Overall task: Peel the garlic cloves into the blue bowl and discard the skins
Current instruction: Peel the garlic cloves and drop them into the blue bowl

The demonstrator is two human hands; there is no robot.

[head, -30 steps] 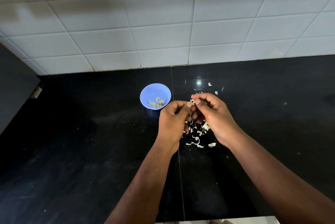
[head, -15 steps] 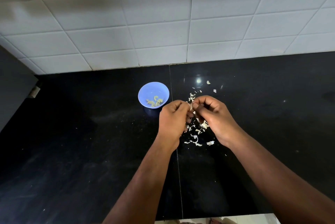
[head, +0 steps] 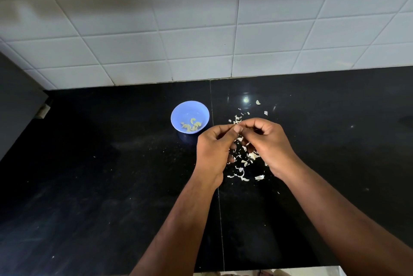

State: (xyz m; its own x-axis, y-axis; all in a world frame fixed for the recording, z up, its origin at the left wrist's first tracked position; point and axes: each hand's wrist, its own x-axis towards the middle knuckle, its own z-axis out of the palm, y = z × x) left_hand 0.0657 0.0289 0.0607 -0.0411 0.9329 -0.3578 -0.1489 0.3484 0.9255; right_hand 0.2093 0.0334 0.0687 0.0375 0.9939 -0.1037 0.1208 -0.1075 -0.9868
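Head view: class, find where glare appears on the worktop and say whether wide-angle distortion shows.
Head view: a bright glare spot sits on the glossy black stone counter, right of the small round blue plastic bowl; the white wall tiles fan outward, showing wide-angle distortion.

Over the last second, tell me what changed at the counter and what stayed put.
Hardly anything moved. The left hand and right hand stay pressed together fingertip to fingertip above the skins, working at something too small to make out between them; nothing was dropped or picked up. The blue bowl with its peeled cloves and the scattered skins on the black counter lie as before.
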